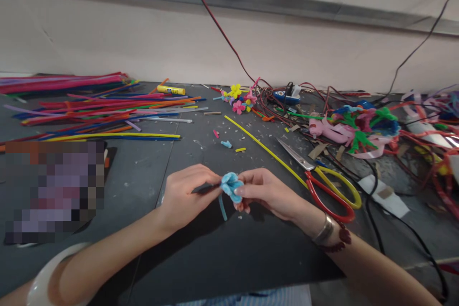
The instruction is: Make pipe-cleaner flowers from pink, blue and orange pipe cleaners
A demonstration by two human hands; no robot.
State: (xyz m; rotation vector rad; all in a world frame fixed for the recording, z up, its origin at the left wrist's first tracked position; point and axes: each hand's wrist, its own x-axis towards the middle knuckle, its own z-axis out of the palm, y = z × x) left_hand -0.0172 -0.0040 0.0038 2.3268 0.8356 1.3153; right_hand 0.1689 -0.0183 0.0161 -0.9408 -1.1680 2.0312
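Observation:
Between my two hands is a light blue pipe-cleaner flower (231, 185) with looped petals, held above the dark table. My left hand (190, 193) pinches it from the left, its fingertips closed at the flower's edge. A short blue end (223, 208) hangs down below those fingers. On the other side, my right hand (263, 191) presses thumb and fingers onto the petals. Just beyond the hands lie small cut bits of pipe cleaner, a blue one (226, 144) and a yellow one (240, 149) among them. A long yellow pipe cleaner (265, 148) runs diagonally past my right hand.
Scissors (322, 177) with red and yellow handles lie right of my right hand. Several coloured pipe cleaners (107, 110) spread at the left, near a yellow tube (171, 90). Finished small flowers (238, 98) sit at the back. Tangled cables (373, 201) and ribbons crowd the right.

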